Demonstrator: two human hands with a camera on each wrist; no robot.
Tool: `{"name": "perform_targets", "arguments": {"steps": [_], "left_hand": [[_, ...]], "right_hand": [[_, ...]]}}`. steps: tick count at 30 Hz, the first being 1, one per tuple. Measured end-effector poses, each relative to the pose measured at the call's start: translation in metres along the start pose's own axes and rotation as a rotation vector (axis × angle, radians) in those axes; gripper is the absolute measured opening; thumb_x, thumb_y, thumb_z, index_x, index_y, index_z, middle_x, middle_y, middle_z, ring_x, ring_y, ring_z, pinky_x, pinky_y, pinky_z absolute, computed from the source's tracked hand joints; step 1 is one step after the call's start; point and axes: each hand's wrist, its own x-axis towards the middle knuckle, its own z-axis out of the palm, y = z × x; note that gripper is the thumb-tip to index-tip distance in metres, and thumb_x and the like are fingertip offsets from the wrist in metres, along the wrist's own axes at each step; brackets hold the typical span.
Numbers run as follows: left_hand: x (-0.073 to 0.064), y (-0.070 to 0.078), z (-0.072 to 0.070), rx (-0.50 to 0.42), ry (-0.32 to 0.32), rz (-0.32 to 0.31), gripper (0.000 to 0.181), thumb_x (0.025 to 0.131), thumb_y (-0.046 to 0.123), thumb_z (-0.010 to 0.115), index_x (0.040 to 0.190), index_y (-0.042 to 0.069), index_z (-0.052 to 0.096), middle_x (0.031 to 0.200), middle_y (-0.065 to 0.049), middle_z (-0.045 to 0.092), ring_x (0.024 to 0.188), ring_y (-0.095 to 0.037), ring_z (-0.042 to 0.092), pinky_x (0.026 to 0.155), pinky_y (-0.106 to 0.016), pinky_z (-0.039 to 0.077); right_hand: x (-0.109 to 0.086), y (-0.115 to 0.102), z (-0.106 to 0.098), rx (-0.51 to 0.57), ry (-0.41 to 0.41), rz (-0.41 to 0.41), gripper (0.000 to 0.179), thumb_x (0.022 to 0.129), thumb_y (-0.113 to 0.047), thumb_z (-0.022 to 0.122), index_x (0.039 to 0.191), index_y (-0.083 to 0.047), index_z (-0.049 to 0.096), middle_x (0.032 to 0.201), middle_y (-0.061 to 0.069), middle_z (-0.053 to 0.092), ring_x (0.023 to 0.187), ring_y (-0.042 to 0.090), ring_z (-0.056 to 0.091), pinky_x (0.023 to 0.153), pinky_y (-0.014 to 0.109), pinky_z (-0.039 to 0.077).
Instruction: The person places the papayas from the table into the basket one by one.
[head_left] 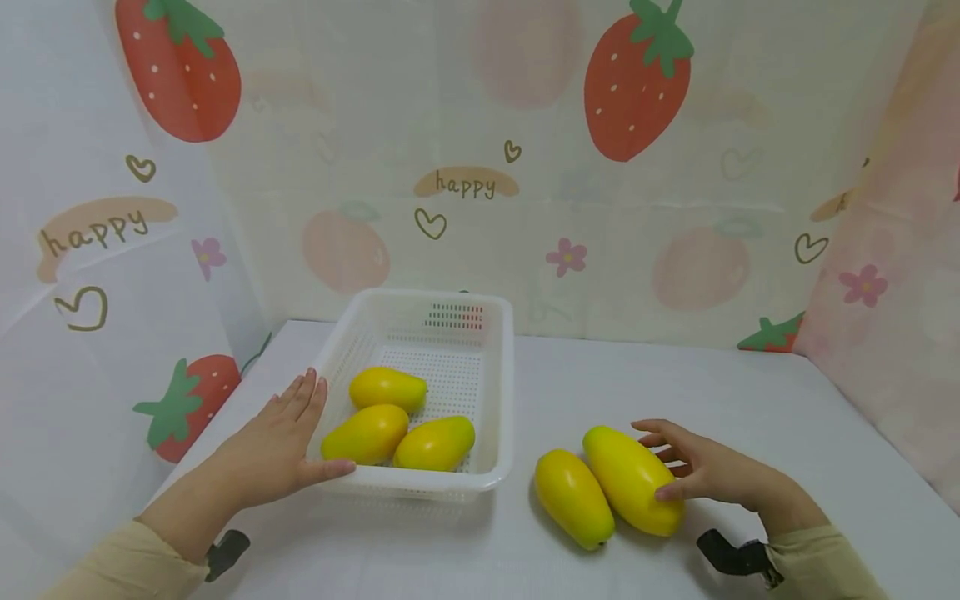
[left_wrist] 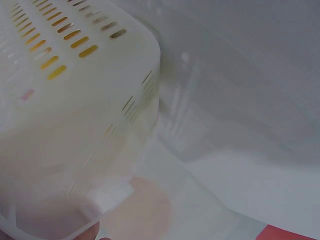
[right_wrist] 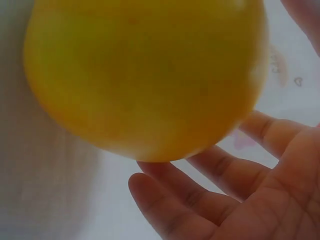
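Note:
A white plastic basket [head_left: 420,482] stands on the table, with three yellow mangoes [head_left: 365,435] lying in its near part. My left hand [head_left: 273,446] rests against the basket's near left corner, fingers straight, thumb along the front rim. Its fingers are mostly out of the left wrist view, where the basket's slotted wall [left_wrist: 95,90] fills the left side. Two more mangoes lie side by side on the table, right of the basket. At the right-hand mango [head_left: 633,479], my right hand [head_left: 712,471] has its thumb over the side and its loosely bent fingers [right_wrist: 167,205] spread behind.
The other loose mango [head_left: 573,498] lies just left of the one by my right hand. A white table surface [head_left: 712,379] runs back to a cloth backdrop [head_left: 480,108] printed with strawberries and hearts. Similar cloth hangs along both sides.

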Motion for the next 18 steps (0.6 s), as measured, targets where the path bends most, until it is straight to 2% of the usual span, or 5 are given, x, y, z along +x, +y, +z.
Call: {"name": "perform_targets", "arguments": {"steps": [6, 13, 18], "left_hand": [[0.0008, -0.0012, 0.0029, -0.01, -0.013, -0.011, 0.116, 0.071, 0.081, 0.037, 0.144, -0.006, 0.009, 0.15, -0.024, 0.003, 0.137, -0.04, 0.006, 0.106, -0.058, 0.013], [0.0012, -0.0019, 0.0034, -0.008, 0.003, -0.004, 0.116, 0.071, 0.081, 0.037, 0.143, -0.006, 0.01, 0.15, -0.024, 0.004, 0.137, -0.04, 0.007, 0.106, -0.058, 0.013], [0.0014, -0.0015, 0.0033, -0.01, 0.004, -0.005, 0.116, 0.072, 0.081, 0.038, 0.143, -0.006, 0.009, 0.15, -0.024, 0.004, 0.137, -0.04, 0.006, 0.106, -0.058, 0.013]], "right_hand": [[0.0001, 0.0035, 0.0017, 0.008, -0.018, 0.024, 0.079, 0.08, -0.025, 0.07, 0.143, -0.01, 0.024, 0.136, 0.026, 0.034, 0.115, 0.036, 0.046, 0.092, 0.049, 0.044], [-0.0009, 0.003, 0.0001, -0.024, 0.018, 0.01, 0.072, 0.081, -0.025, 0.069, 0.14, -0.01, 0.03, 0.134, 0.024, 0.04, 0.113, 0.036, 0.048, 0.091, 0.05, 0.044], [-0.0022, 0.002, -0.0014, -0.022, 0.029, 0.047, 0.068, 0.081, -0.026, 0.069, 0.138, -0.011, 0.035, 0.134, 0.022, 0.041, 0.11, 0.033, 0.049, 0.089, 0.051, 0.044]]}}
